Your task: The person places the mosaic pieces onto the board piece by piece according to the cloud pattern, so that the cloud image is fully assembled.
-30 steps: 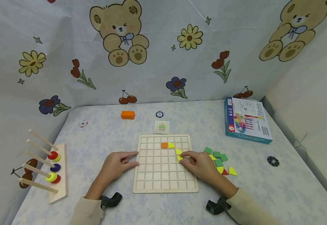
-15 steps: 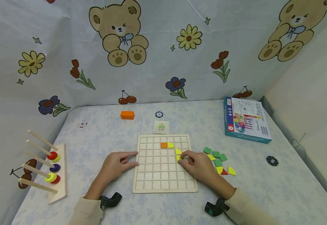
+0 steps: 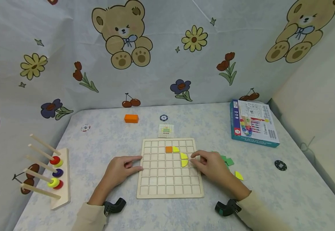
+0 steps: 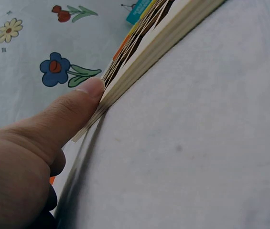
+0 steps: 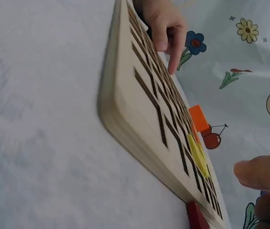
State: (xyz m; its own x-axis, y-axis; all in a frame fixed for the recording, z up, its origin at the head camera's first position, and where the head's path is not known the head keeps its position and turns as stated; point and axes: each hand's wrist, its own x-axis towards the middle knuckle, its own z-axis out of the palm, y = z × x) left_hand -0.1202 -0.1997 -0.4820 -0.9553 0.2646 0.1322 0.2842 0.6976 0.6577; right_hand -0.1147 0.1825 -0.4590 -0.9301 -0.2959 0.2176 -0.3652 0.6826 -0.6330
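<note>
A square wooden grid board (image 3: 157, 181) lies on the table. On its upper part sit an orange square tile (image 3: 168, 149) and a yellow tile (image 3: 175, 149). Below and right of them, two curved-edged yellow tiles, an upper tile (image 3: 183, 156) and a lower tile (image 3: 184, 163), meet edge to edge. My left hand (image 3: 121, 167) touches the board's left edge with thumb and forefinger extended. Just right of the yellow tiles, my right hand (image 3: 213, 165) hovers over the board's right side, thumb and forefinger apart with nothing between them. It hides part of the loose tile pile.
Green tiles (image 3: 229, 161) and a yellow tile (image 3: 238, 175) lie right of the board. A pattern card (image 3: 165, 131), orange block (image 3: 131, 118) and poker chip (image 3: 163, 117) are behind it. A peg stand (image 3: 64, 189) is left; a game box (image 3: 256, 123) is back right.
My right hand has let go of the lower yellow tile and drawn back to the right, uncovering both curved yellow tiles. My left hand stays at the board's left edge.
</note>
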